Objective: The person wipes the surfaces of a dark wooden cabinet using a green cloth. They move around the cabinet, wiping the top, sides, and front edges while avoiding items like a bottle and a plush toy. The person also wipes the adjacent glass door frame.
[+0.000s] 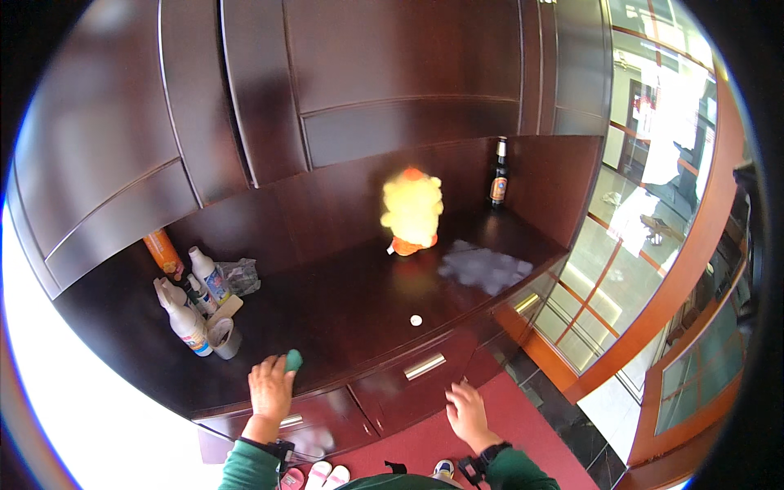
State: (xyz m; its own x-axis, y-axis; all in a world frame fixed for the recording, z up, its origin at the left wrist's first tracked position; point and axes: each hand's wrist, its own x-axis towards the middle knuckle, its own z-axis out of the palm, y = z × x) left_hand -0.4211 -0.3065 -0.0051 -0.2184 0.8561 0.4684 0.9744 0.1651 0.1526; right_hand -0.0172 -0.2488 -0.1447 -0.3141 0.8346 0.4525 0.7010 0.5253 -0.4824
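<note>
My left hand point(268, 387) is over the front edge of a dark wooden cabinet top point(331, 300). Its thumb and fingers grip a small rounded green object point(294, 360), mostly covered by the hand. In front of the drawers hangs my right hand point(468, 415), slightly blurred, fingers loosely bent and apart, with nothing visible in it. A round white disc point(416, 320) lies near the front edge. Farther back stands a yellow plush toy point(414, 205) with orange parts, and to its right lies a greyish translucent sheet or bag point(484, 267).
White spray bottles point(187, 321), a grey cup point(225, 339), an orange canister point(163, 252) and a crumpled clear plastic bag point(240, 277) crowd the left end. A dark glass bottle point(499, 177) stands in the back right corner. Upper cabinet doors point(404, 55) overhang the top. Slippers point(327, 475) lie below.
</note>
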